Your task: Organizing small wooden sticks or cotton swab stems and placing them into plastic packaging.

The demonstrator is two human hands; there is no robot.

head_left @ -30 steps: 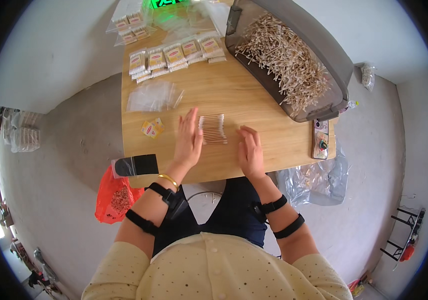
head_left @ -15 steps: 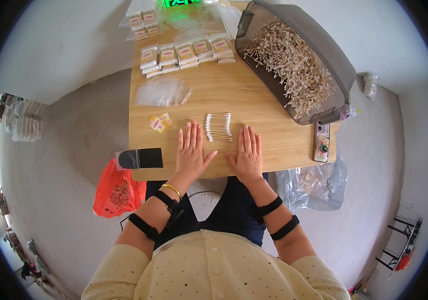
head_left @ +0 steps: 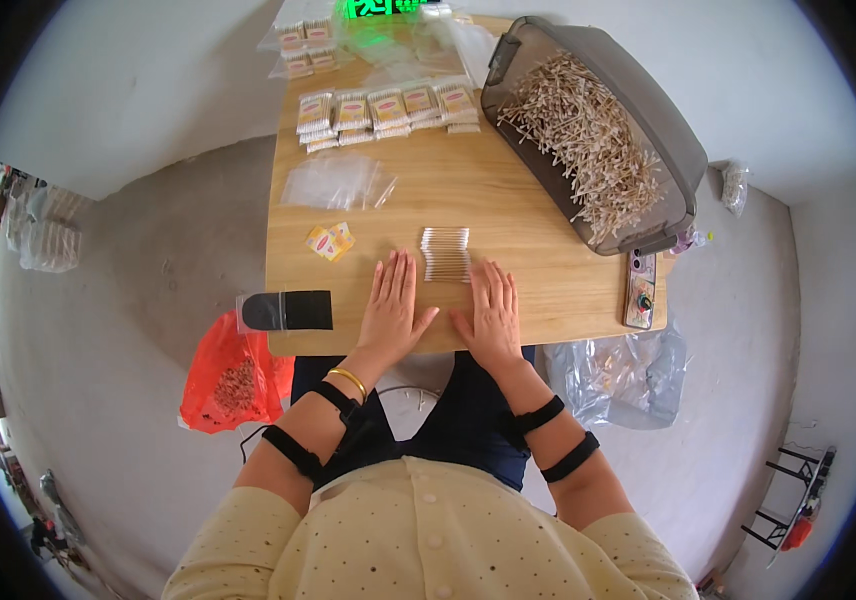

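Note:
My left hand [head_left: 390, 305] lies flat on the wooden table, palm down, with its fingers stretched out and nothing held. Palm down as well, my right hand [head_left: 493, 315] rests with extended fingers and holds nothing. Just beyond and between the fingertips is a neat row of cotton swabs [head_left: 446, 254], laid parallel to one another. The right fingertips are very close to the row's near right corner; whether they touch it I cannot tell. Small yellow and white printed cards [head_left: 331, 241] lie left of my left hand. Farther back are flat clear plastic bags [head_left: 336, 182].
A grey bin [head_left: 683, 150] of loose swabs lies tilted at the back right. Packed swab bundles [head_left: 386, 108] line the back left. A phone [head_left: 640, 288] sits at the right edge, a black pouch [head_left: 288, 310] at the left. Red [head_left: 233, 385] and clear bags [head_left: 628, 380] flank the table below.
Both hands remain flat on the table; they have come slightly closer together, and my right fingertips are nearer the swab row. The whole view has shifted a little.

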